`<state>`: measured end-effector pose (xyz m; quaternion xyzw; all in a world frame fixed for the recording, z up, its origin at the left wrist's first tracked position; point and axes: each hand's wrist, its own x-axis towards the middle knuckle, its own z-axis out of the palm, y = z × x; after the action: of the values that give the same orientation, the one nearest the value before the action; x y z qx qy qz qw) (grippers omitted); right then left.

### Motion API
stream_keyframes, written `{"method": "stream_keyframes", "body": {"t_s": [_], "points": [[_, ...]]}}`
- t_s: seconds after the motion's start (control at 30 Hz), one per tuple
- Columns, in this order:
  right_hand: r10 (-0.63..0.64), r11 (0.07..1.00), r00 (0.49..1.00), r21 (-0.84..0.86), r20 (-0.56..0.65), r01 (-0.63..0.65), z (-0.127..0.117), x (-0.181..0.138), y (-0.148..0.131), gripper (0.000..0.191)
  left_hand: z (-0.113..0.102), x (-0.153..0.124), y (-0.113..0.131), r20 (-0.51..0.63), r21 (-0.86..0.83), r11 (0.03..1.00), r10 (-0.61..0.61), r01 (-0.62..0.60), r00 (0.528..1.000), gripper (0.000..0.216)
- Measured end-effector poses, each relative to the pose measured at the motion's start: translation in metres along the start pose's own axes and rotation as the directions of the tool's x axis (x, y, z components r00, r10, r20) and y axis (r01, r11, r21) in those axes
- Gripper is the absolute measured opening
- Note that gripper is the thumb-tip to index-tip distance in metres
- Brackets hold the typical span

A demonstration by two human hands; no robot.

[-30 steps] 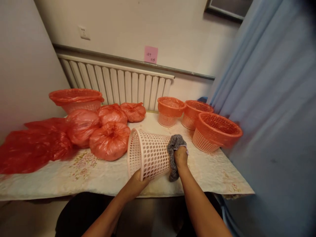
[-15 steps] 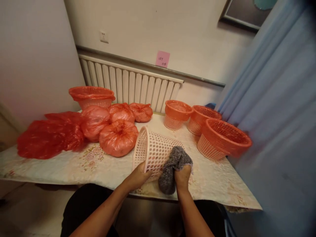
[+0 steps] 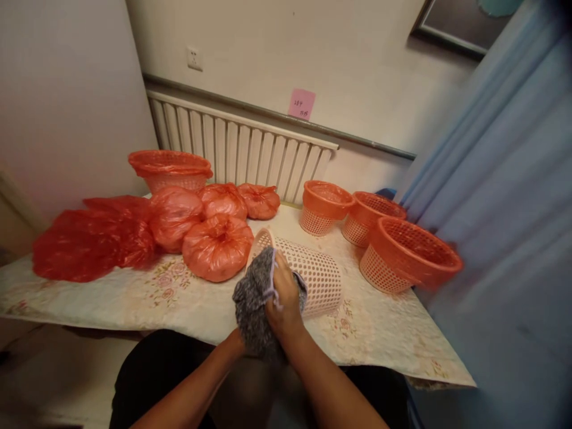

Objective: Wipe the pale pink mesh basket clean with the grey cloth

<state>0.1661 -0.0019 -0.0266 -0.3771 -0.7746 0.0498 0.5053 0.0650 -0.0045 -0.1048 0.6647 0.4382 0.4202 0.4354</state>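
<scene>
A pale pink perforated plastic basket (image 3: 319,277) lies on its side on the table, its mouth turned to the left. My right hand (image 3: 286,298) grips a grey cloth (image 3: 257,310) with a light purple edge, pressed over the basket's rim. The cloth covers most of my left hand (image 3: 240,341), so only its wrist part shows by the lower rim; its fingers are hidden. Just left of the basket's mouth sits a tied red plastic bag (image 3: 218,250).
Several more red bags (image 3: 75,244) lie on the left, before a red-lined basket (image 3: 172,179). Three red-lined baskets (image 3: 379,268) stand on the right near a blue curtain (image 3: 482,179). A radiator (image 3: 232,140) runs behind the table (image 3: 397,333).
My right hand has carried the cloth leftward from the basket's side to its rim, covering my left hand, which was gripping the rim. The view has shifted slightly.
</scene>
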Motion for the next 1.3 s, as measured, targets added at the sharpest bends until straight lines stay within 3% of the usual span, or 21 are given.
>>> {"method": "stream_keyframes", "body": {"t_s": [0.13, 0.27, 0.43, 0.53, 0.67, 0.87, 1.0, 1.17, 1.3], "points": [[0.071, 0.995, 0.996, 0.078, -0.062, -0.066, 0.002, 0.059, 0.014, 0.041, 0.002, -0.005, 0.004, 0.144, -0.036, 0.999, 0.016, -0.011, 0.990, 0.032], [0.101, 0.995, 0.980, 0.028, -0.169, -0.098, 0.005, 0.086, 0.033, 0.035, 0.010, -0.003, 0.012, 0.158, -0.225, 0.974, 0.072, -0.035, 0.985, 0.043], [0.100, 0.953, 0.926, -0.231, -0.364, -0.194, -0.003, 0.055, 0.058, 0.048, 0.008, -0.001, 0.009, 0.160, -0.286, 0.958, 0.085, -0.036, 0.983, 0.038], [0.042, 0.932, 0.953, -0.333, -0.300, -0.146, -0.011, 0.027, 0.067, 0.051, 0.007, -0.002, 0.008, 0.183, -0.317, 0.948, 0.090, -0.027, 0.979, 0.037], [-0.024, 0.940, 0.983, -0.338, -0.184, -0.040, -0.021, 0.004, 0.062, 0.049, 0.011, -0.001, 0.020, 0.144, -0.367, 0.930, 0.058, -0.001, 0.988, 0.043], [0.073, 0.927, 0.993, -0.361, -0.092, -0.102, -0.021, -0.019, 0.029, 0.050, 0.009, 0.008, 0.047, 0.062, -0.534, 0.845, -0.001, 0.034, 0.998, 0.039], [0.073, 0.927, 0.987, -0.356, -0.141, -0.119, -0.008, -0.038, 0.023, 0.052, 0.004, 0.009, 0.048, 0.044, -0.415, 0.906, -0.073, 0.085, 0.996, 0.036], [0.180, 0.965, 0.973, -0.164, -0.144, -0.203, -0.012, -0.026, 0.048, 0.045, 0.001, 0.013, 0.046, 0.017, -0.319, 0.947, -0.024, 0.028, 1.000, 0.046], [0.372, 0.905, 0.887, -0.106, -0.273, -0.413, -0.039, 0.001, 0.098, 0.034, 0.000, 0.014, 0.046, 0.044, -0.254, 0.967, -0.007, 0.018, 0.999, 0.051]]}}
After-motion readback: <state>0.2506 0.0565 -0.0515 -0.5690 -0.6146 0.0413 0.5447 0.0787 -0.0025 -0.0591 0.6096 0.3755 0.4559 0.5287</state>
